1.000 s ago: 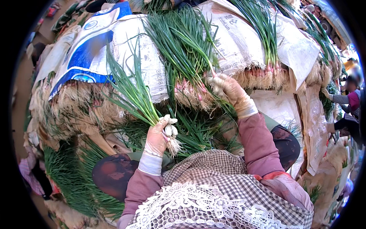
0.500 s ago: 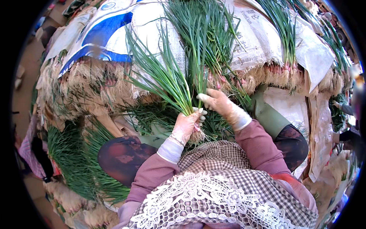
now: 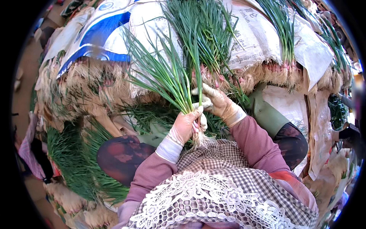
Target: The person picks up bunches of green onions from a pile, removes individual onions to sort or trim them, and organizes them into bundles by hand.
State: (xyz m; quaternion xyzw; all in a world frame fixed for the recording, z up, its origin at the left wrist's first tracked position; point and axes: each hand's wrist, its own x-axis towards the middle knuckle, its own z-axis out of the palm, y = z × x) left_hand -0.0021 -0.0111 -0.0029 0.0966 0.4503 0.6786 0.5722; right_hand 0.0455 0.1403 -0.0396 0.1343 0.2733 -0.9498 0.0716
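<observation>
A bunch of green spring onions [image 3: 177, 82] is gripped low on its stems in my closed left hand [image 3: 185, 125], in a thin pale glove. Pinkish bulbs and stringy roots [image 3: 200, 140] hang below that fist, and the leaves fan up and to the left. My right hand [image 3: 217, 100], gloved likewise, is closed around a single upright spring onion stalk [image 3: 199, 78] at the right side of the bunch. Its fingers touch the left hand's fingertips. Beyond both hands lies a loose heap of spring onions [image 3: 204, 36] on white sacking.
White woven sacks [image 3: 249, 34] cover a rooty stack of onions [image 3: 95, 78] ahead. Another bundle [image 3: 284, 34] lies at the right. More greens [image 3: 70, 160] rest on the left. My green boots [image 3: 268, 114] flank loose leaves, and a white sheet [image 3: 288, 107] is at the right.
My right hand has come down and inward with a stalk to the left hand's bunch. The stalk's lower end is now beside the bunched stems.
</observation>
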